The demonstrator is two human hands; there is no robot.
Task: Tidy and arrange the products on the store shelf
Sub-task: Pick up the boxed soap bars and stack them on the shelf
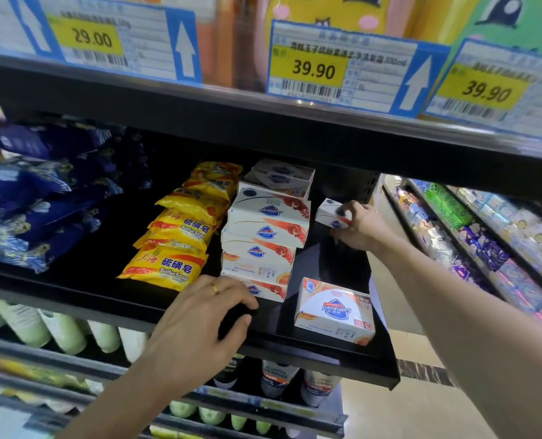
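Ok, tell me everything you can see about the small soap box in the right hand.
The small soap box is white cardboard with a dark round mark, a blue logo and a red stripe. The right hand pinches its right end, holding it tilted above the black shelf, right of the stacked boxes, apart from them.
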